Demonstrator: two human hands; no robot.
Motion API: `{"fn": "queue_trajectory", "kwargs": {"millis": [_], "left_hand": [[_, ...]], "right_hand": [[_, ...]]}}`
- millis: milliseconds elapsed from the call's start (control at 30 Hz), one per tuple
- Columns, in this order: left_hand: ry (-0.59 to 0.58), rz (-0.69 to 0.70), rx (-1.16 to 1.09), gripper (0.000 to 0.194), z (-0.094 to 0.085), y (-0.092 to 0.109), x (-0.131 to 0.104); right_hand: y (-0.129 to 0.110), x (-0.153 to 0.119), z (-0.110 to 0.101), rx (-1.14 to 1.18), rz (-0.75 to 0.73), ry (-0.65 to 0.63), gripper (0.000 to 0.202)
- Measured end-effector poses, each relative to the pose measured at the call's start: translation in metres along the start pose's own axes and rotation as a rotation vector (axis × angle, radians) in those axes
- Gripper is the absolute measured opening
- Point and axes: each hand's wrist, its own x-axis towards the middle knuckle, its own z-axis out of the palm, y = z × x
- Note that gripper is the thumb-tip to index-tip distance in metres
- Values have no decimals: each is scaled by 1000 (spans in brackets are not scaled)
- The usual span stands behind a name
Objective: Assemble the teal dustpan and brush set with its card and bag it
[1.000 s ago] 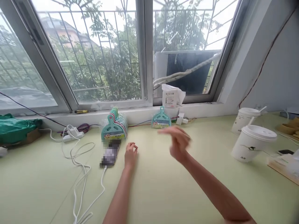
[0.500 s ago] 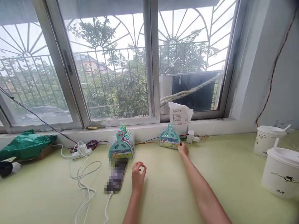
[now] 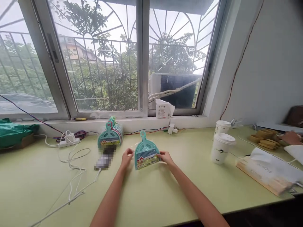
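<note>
A teal dustpan and brush set point(image 3: 147, 154) in clear wrap with a yellow label stands near the middle of the green table, handle up. My right hand point(image 3: 166, 157) pinches its right edge. Close to the set's left side is my left hand point(image 3: 127, 156), fingers curled together beside the wrap; whether it grips the plastic is too small to tell. Behind and to the left stands a row of similar wrapped dustpan sets point(image 3: 110, 134), teal at the front. A phone point(image 3: 105, 157), partly pixelated, lies before that row with a white cable.
White cables and a power strip point(image 3: 69, 142) lie left, near a green bag point(image 3: 15, 132). Lidded white cups point(image 3: 222, 149) and a tissue pack point(image 3: 265, 171) are on the right. Another person's hand point(image 3: 291, 138) is by yellowish-brown pieces point(image 3: 267, 144). A white package point(image 3: 163, 109) sits on the sill.
The single dustpan set has come nearer, away from the wall, with my right hand on it. My left hand has moved up beside it. The view has turned right.
</note>
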Motion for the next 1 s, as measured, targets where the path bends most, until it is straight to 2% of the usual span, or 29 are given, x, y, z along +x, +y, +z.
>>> {"fn": "queue_trajectory", "kwargs": {"millis": [67,167,233,267,333,367,433,467,533,567,633,700,800,900,1000], "left_hand": [[4,-143,-209,39,4,9,-12],[-186,-316,-461,64,9,22,-34],[-306,-345,-487,71,12,27,-46],[-321,-346,-462,68,14,28,-51],[-287,-337,-413,58,19,29,-55],[-254,-343,-406,53,22,28,-55],[-171,-376,-435,47,27,26,-53],[-125,-395,-456,44,29,25,-51],[-41,-413,-482,40,30,23,-47],[-7,-412,-493,38,30,23,-45],[55,-408,-524,35,28,22,-42],[97,-410,-571,33,25,22,-40],[114,-429,-627,29,23,24,-40],[27,-457,-635,24,23,28,-43],[-150,-438,-612,34,23,34,-46]], "right_hand": [[0,-14,3,-25,-14,24,31],[0,-24,6,-61,-54,55,29],[0,-27,7,-84,-67,71,28],[-1,-29,7,-103,-70,83,29],[-3,-32,9,-162,-131,143,39],[-4,-35,10,-204,-212,194,46],[-8,-41,14,-293,-464,278,56],[-9,-45,18,-333,-599,276,55],[-11,-50,25,-388,-765,136,42],[-10,-52,29,-399,-773,34,35],[-6,-54,37,-394,-673,-100,25],[-1,-53,43,-336,-501,-105,18],[4,-47,43,-108,-217,-90,6],[5,-41,37,129,-14,-131,15],[3,-34,29,271,0,-50,21]]}}
